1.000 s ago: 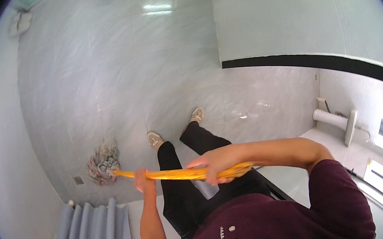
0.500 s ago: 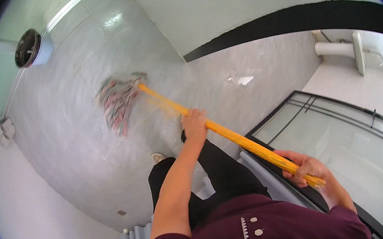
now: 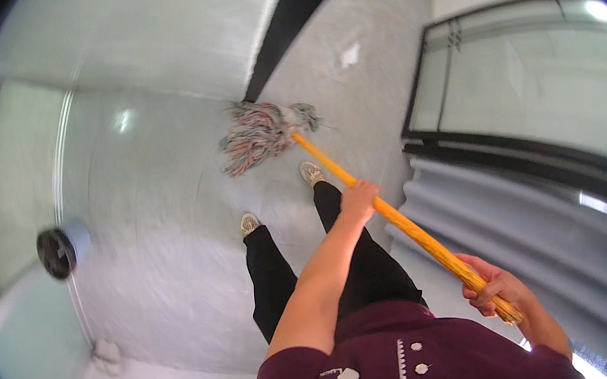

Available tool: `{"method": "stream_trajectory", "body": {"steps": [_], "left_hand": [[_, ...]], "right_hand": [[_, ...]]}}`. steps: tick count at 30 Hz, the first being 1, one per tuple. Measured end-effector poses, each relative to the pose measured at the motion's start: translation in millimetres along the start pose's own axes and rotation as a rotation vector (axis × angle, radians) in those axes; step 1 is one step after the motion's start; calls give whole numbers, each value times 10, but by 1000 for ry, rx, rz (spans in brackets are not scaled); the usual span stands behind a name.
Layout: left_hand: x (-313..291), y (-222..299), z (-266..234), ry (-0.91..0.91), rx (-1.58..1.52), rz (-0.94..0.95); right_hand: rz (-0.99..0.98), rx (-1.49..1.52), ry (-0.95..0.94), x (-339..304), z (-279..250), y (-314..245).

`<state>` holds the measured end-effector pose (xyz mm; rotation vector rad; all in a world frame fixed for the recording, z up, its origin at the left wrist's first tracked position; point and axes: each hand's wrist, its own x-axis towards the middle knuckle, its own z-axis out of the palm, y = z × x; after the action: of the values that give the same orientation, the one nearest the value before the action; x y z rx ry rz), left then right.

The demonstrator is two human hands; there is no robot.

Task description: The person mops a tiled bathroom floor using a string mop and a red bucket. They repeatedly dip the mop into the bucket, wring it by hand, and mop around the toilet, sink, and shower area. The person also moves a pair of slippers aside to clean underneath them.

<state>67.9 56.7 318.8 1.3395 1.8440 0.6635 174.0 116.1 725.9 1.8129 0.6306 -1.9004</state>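
Mop [image 3: 404, 224] slanted across scene's middle, strands [image 3: 255, 138] spread on floor [image 3: 165, 300]. Long axis runs near right to far left, strand end pointing far left. Handle looks stiff, fairly light; strands soft, likely heavier, draggy if wet. Best holds: partway along handle plus near end. Left hand [image 3: 359, 201]: fingers wrapped partway along handle. Right hand [image 3: 494, 285]: fingers closed round near end. Shoes [image 3: 311, 174] just near of strands; bucket [image 3: 66, 247] at left.

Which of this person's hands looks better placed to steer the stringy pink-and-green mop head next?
Probably the left hand: it grips the long, straight yellow pole closer to the stringy pink-and-green mop head. The right hand holds near the pole's opposite end.
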Motion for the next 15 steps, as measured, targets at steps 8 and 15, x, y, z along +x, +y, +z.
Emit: {"method": "stream_trajectory", "body": {"steps": [8,15], "left_hand": [[-941,-256,-20,-35,153,168],[-1323,-749,14,-295,438,242]], "right_hand": [[119,277,-272,478,-414,1068],[-39,562,-489,1028,-306,2229]]}}
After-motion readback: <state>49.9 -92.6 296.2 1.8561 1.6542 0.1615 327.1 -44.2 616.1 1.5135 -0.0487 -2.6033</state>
